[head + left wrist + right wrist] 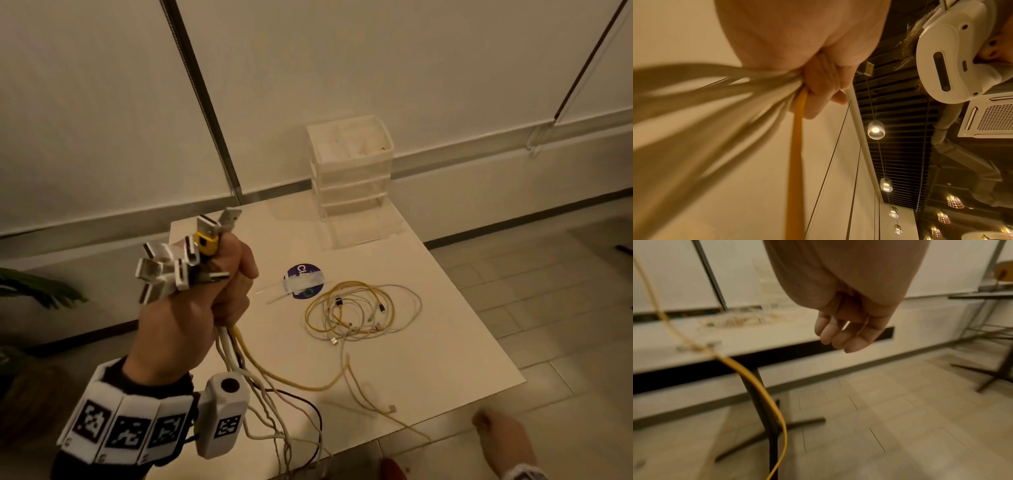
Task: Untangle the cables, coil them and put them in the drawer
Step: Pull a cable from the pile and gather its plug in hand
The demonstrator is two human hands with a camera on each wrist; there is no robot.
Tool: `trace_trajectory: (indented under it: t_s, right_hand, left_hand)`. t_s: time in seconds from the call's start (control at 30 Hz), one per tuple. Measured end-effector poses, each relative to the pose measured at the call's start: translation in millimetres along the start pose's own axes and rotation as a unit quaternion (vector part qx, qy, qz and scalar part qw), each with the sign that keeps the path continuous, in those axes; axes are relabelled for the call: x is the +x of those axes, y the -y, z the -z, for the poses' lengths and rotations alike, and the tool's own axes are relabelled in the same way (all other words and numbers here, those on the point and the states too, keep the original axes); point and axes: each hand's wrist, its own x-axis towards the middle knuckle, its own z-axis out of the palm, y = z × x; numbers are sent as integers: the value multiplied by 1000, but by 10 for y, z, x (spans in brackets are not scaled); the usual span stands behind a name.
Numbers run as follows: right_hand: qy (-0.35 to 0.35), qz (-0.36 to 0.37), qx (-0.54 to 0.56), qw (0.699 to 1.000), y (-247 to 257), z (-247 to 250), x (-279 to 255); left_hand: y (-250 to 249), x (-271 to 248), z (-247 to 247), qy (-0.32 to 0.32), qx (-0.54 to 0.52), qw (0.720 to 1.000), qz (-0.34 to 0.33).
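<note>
My left hand (205, 294) is raised above the table's left side and grips a bunch of cables (239, 346) just below their USB plugs (178, 263), which fan out above my fist. One plug is yellow (206, 243). The cables hang down past my wrist; the yellow cable (796, 146) runs from my fist (824, 84) and trails over the table's front edge (756, 386). A loose tangle of yellow and white cables (363, 313) lies on the white table (428, 370). My right hand (503, 442) hangs low off the front right corner, fingers (842, 335) loosely curled, holding nothing.
A clear plastic drawer unit (351, 171) stands at the table's back edge against the wall. A round purple sticker with tape (303, 281) lies beside the tangle. A black table leg (764, 410) stands below the edge. A plant (37, 291) is at far left.
</note>
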Motion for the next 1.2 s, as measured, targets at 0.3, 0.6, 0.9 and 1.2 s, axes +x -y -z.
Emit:
trace_trajectory:
  t_s: [0.3, 0.6, 0.9, 1.2]
  right_hand:
    - [139, 345, -100, 923, 1207, -137, 150]
    - [201, 367, -235, 878, 1268, -309, 101]
    - [211, 359, 105, 903, 1817, 547, 72]
    - [266, 319, 457, 787, 2804, 1726, -114]
  left_hand:
    - [79, -91, -145, 2, -24, 1000, 9]
    - [-98, -253, -177, -55, -19, 997, -46]
    - [138, -150, -263, -114, 4, 993, -8]
    - [303, 194, -433, -110, 20, 994, 20]
